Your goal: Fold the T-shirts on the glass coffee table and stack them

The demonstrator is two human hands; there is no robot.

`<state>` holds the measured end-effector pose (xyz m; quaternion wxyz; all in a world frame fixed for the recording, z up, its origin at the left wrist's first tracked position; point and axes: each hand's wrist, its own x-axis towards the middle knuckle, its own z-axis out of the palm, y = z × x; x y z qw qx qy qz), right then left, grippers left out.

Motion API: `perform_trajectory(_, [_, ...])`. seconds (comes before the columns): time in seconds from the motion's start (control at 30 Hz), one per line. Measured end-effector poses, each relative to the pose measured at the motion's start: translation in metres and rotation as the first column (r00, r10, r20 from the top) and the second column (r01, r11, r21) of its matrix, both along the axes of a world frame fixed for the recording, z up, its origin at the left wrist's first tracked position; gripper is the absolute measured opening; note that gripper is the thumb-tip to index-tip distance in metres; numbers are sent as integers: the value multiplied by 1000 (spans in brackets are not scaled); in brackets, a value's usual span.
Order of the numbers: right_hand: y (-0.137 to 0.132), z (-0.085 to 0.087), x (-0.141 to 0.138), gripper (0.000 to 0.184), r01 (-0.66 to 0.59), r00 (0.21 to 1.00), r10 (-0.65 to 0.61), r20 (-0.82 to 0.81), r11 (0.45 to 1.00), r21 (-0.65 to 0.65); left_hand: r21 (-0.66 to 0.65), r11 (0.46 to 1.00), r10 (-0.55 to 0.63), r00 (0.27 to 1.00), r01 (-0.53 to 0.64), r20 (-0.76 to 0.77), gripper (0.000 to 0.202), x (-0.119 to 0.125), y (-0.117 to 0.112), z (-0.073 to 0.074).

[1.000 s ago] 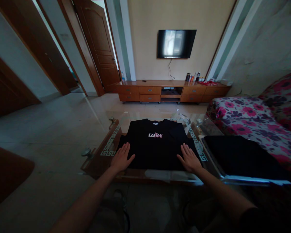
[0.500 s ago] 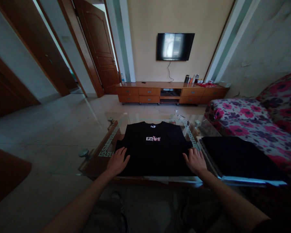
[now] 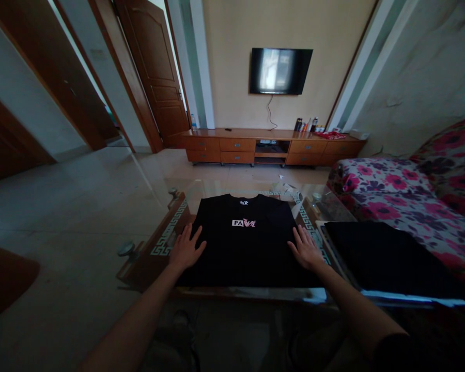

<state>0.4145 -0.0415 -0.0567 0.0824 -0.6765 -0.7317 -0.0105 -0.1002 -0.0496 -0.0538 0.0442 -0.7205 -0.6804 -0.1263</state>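
Observation:
A black T-shirt (image 3: 244,253) lies flat on the glass table (image 3: 160,235), its neckline away from me. A small white and pink print marks its chest. My left hand (image 3: 186,248) rests palm down on the shirt's left edge, fingers spread. On the opposite edge lies my right hand (image 3: 307,247), also flat with its fingers apart. The sleeves do not show at the sides. To the right of the shirt is a stack of folded black cloth (image 3: 391,258) with a pale layer under it.
A floral sofa (image 3: 391,178) stands on the right. Past the table, a low wooden cabinet (image 3: 236,144) with bottles on top runs along the wall beneath a television (image 3: 281,71). Bits of paper (image 3: 284,188) show near the table's far edge.
Both hands have slid slightly away from me along the shirt's sides, and their fingers are spread wider. The sleeve part that stuck out at the left no longer shows. The view has shifted a little.

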Motion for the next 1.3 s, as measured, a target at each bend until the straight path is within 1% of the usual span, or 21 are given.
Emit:
perform_trajectory(0.13, [-8, -2, 2, 77, -1, 1000, 2, 3, 1000, -14, -57, 998, -6, 1000, 7, 10, 70, 4, -5, 4])
perform_trajectory(0.23, [-19, -5, 10, 85, 20, 1000, -20, -4, 999, -49, -83, 996, -15, 1000, 17, 18, 71, 11, -15, 6])
perform_trajectory(0.33, [-32, -7, 19, 93, 46, 999, -48, -14, 996, -74, -66, 998, 4, 1000, -2, 26, 74, 19, -24, 6])
perform_trajectory(0.4, [-38, -7, 22, 94, 54, 998, -56, -22, 995, -79, -45, 998, 38, 999, -37, 24, 78, 23, -27, 5])
perform_trajectory(0.47, [-41, -6, 21, 92, 60, 998, -61, -23, 996, -72, -44, 997, 61, 998, -60, 25, 82, 25, -26, 5])
perform_trajectory(0.53, [-40, -5, 19, 89, 69, 997, -70, -26, 996, -48, -80, 993, 88, 995, -84, 46, 81, 24, -19, 7])
perform_trajectory(0.57, [-37, -3, 17, 88, 80, 996, -81, -33, 996, -29, -109, 988, 121, 990, -113, 69, 80, 23, -13, 9])
perform_trajectory(0.67, [-20, 4, 13, 83, 152, 986, -147, -83, 987, 58, -186, 956, 257, 952, -226, 166, 79, 19, 10, 19])
perform_trajectory(0.73, [-3, 13, 10, 81, 217, 971, -202, -130, 970, 112, -188, 947, 301, 927, -262, 223, 78, 17, 28, 26])
perform_trajectory(0.8, [17, 22, 7, 78, 273, 952, -248, -180, 953, 131, -155, 950, 304, 914, -271, 267, 75, 16, 46, 31])
perform_trajectory(0.87, [37, 31, 4, 76, 299, 937, -268, -224, 947, 118, -119, 952, 304, 897, -280, 320, 70, 17, 64, 34])
perform_trajectory(0.93, [56, 39, 1, 74, 323, 914, -288, -286, 943, 84, -109, 956, 292, 877, -272, 381, 66, 20, 81, 35])
perform_trajectory(1.0, [75, 44, -3, 72, 367, 867, -330, -373, 930, 31, -127, 965, 263, 866, -231, 426, 60, 24, 98, 37])
perform_trajectory(1.07, [93, 45, -5, 69, 405, 817, -373, -440, 914, -22, -140, 975, 218, 867, -173, 449, 54, 27, 115, 39])
perform_trajectory(1.13, [109, 43, -6, 67, 411, 798, -382, -465, 911, -44, -138, 981, 186, 866, -136, 463, 50, 29, 132, 40])
perform_trajectory(1.2, [125, 38, -5, 66, 410, 792, -380, -479, 911, -43, -135, 982, 183, 860, -134, 477, 49, 28, 146, 39])
perform_trajectory(1.3, [145, 30, 3, 65, 421, 773, -385, -505, 906, -47, -144, 977, 210, 844, -159, 493, 48, 21, 161, 33])
